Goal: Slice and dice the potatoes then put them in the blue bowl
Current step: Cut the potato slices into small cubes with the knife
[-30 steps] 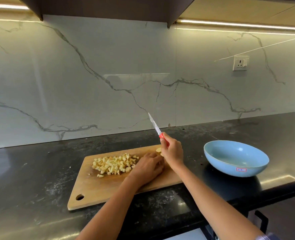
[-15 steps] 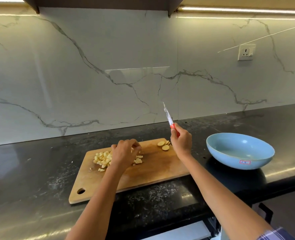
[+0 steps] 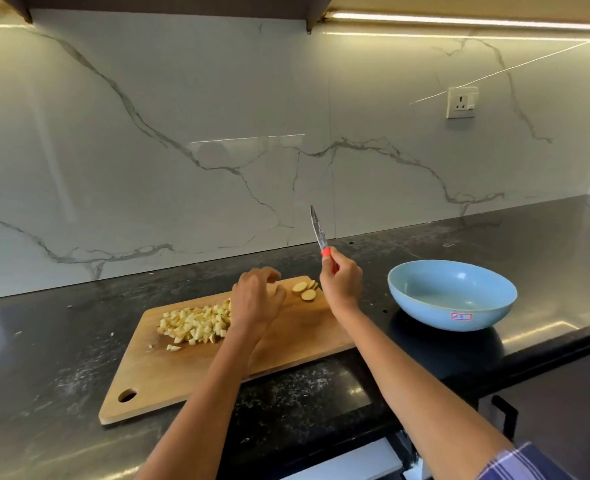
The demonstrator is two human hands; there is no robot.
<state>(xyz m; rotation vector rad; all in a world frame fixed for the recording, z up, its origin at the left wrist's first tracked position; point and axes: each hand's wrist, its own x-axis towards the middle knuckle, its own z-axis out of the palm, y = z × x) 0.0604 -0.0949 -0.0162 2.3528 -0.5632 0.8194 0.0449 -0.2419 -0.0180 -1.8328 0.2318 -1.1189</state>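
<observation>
Nearest you, your two bare forearms reach out over the black worktop [image 3: 44,341] toward a wooden cutting board [image 3: 168,375] that lies on it.

Your left hand [image 3: 257,303] hovers over the middle of the board, fingers loosely curled and holding nothing as far as can be seen. Just left of that hand, partly under it, lies a heap of diced potato [image 3: 196,323]; that part of the job looks done.

Just beyond and to the right of your left hand, a few round potato slices [image 3: 305,291] sit at the board's far edge, between your two hands. They appear sliced but not yet diced.

Your right hand [image 3: 342,284] has its grip closed around the red handle of a knife [image 3: 319,232], blade raised, pointing up and away, clear of the board.

To the right of that grip stands the blue bowl [image 3: 425,313], and it looks empty. Judging from this, dicing the last slices and moving everything into the bowl remain.
</observation>
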